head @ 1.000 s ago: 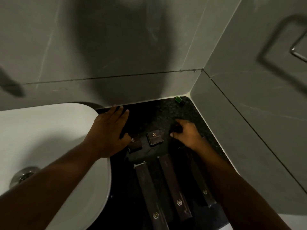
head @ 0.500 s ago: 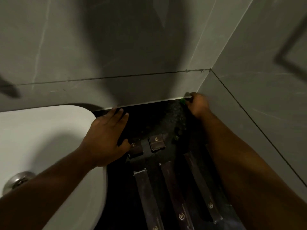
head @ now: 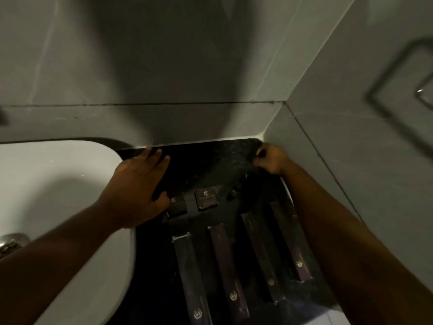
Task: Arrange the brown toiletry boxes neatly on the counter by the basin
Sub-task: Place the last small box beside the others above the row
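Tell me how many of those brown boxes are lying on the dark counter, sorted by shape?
Long narrow brown boxes: 4
Small square brown boxes: 2
Total: 6 boxes, all on the black speckled stone counter. The left small box is partly hidden by the left hand.

Left hand (head: 136,191) flat beside basin (head: 58,184), long brown boxes (head: 225,263) parallel
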### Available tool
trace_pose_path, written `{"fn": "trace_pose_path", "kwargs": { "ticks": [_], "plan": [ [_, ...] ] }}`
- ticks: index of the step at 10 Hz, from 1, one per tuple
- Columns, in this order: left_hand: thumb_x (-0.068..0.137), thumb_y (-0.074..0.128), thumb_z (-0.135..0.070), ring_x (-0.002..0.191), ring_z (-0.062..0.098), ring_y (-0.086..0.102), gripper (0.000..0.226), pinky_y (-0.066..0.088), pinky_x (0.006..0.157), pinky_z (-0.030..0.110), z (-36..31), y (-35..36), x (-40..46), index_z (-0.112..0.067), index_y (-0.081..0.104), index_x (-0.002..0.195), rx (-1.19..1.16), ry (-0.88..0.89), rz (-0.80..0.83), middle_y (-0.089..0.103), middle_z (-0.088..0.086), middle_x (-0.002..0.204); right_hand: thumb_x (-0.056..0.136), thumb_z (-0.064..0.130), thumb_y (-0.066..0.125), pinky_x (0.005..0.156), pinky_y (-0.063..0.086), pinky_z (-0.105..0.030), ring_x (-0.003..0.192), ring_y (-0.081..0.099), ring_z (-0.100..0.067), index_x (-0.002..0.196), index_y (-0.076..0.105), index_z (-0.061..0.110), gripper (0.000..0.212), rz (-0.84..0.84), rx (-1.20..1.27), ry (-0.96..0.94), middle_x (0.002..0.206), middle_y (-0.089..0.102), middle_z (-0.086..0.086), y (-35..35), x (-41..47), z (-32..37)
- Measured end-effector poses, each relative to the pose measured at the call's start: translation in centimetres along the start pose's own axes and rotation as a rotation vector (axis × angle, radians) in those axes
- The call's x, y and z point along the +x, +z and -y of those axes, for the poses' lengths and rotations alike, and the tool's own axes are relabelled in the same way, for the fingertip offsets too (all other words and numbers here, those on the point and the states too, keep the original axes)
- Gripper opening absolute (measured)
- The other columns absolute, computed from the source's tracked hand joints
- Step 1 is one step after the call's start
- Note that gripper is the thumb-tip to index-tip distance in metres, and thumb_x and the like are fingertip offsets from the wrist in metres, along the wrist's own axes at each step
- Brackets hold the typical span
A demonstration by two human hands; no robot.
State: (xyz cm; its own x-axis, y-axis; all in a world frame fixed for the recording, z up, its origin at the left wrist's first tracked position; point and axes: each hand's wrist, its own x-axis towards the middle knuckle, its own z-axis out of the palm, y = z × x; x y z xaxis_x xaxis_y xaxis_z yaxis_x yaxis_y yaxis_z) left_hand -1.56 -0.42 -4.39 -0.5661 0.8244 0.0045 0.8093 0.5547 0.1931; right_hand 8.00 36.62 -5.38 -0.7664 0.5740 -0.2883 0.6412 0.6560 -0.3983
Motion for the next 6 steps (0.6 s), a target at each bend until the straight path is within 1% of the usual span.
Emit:
{"fn": "trace_pose_path", "kwargs": {
  "ticks": [1, 2, 4, 5, 6],
  "plan": [
    [0.075, 0.035, -0.058, 0.144, 0.034, 0.022, 0.087, 0.034, 0.108, 0.054, -0.1, -0.2, -0.1, -0.007, 0.031, 0.145, 0.008, 0.010, -0.001, 0.032, 0.019, 0.153, 0.071, 0.018, 0.075, 0.083, 0.052, -0.034, 0.093, 0.065, -0.029, 0.096, 0.069, 0.007, 0.028, 0.094, -0.105, 0.003, 0.099, 0.070, -0.016, -0.2, -3.0, -0.6],
    [0.075, 0.035, -0.058, 0.143, 0.035, 0.025, 0.087, 0.034, 0.108, 0.053, -0.2, -0.4, -0.2, -0.005, 0.034, 0.144, 0.013, 0.010, -0.009, 0.035, 0.020, 0.151, 0.072, 0.018, 0.075, 0.084, 0.051, -0.035, 0.095, 0.064, -0.029, 0.100, 0.067, 0.007, 0.032, 0.114, -0.136, 0.014, 0.104, 0.068, -0.016, 0.9, -4.5, -1.5],
    [0.074, 0.030, -0.061, 0.145, 0.032, 0.020, 0.090, 0.028, 0.112, 0.049, -0.2, -0.2, -0.1, -0.007, 0.030, 0.146, 0.049, -0.004, -0.005, 0.030, 0.018, 0.154, 0.075, 0.023, 0.073, 0.083, 0.051, -0.036, 0.095, 0.064, -0.030, 0.102, 0.065, 0.009, 0.031, 0.079, -0.161, 0.014, 0.107, 0.067, -0.017, 2.9, -4.8, -3.1],
    [0.074, 0.032, -0.060, 0.144, 0.033, 0.022, 0.089, 0.030, 0.110, 0.049, -0.4, -0.2, 0.0, -0.006, 0.032, 0.145, 0.052, 0.008, -0.019, 0.032, 0.018, 0.153, 0.076, 0.029, 0.074, 0.084, 0.051, -0.035, 0.099, 0.063, -0.032, 0.107, 0.064, 0.008, 0.039, 0.047, -0.141, -0.010, 0.110, 0.067, -0.017, 3.1, -5.0, -3.6],
    [0.075, 0.034, -0.059, 0.142, 0.035, 0.026, 0.088, 0.033, 0.108, 0.050, -0.3, -0.5, 0.0, -0.005, 0.035, 0.144, 0.042, -0.002, -0.008, 0.036, 0.020, 0.150, 0.074, 0.038, 0.075, 0.089, 0.051, -0.037, 0.105, 0.063, -0.031, 0.119, 0.062, 0.008, 0.055, -0.008, -0.027, -0.008, 0.116, 0.067, -0.015, 2.3, -5.5, -3.3]
  ]
}}
